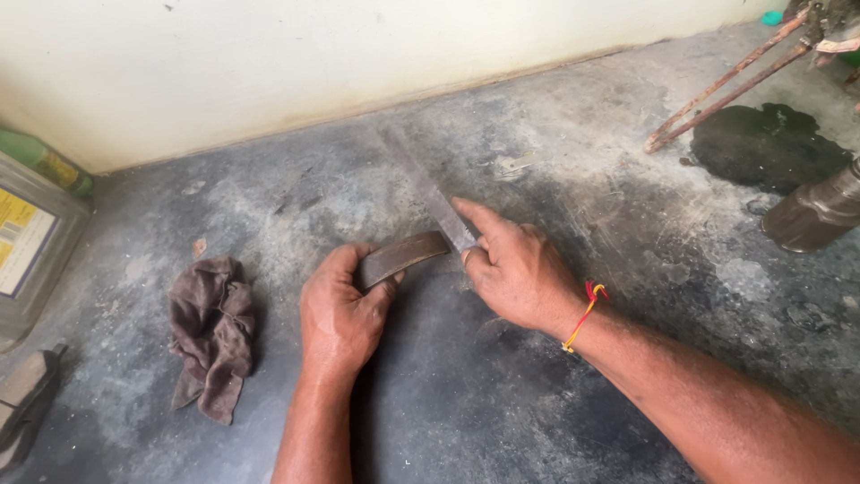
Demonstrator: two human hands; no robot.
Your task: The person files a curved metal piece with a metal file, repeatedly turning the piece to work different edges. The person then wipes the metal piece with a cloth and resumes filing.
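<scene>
From the head camera, the left hand (339, 315) is closed around the near end of a curved, dark strip (403, 256), thumb on top, holding it just above the grey concrete floor (502, 403) in the middle of the scene. The right hand (512, 269) pinches a long flat metal file (430, 193) between forefinger and thumb; the file runs away to the far left, and its near part lies across the free right end of the strip, touching it. Its far part looks blurred, so its exact end is hard to place.

By the look of it, the step in hand is rubbing the file along the edge of the strip. The next stroke would call for a steady left grip and the file kept flat on that edge.

To the left lies a crumpled brown rag (213, 336), well apart. Further left stands a plastic oil can (31, 242) by the wall. At far right are rusty rods (726, 85), a dark wet patch (770, 143) and a brown bottle (820, 211).
</scene>
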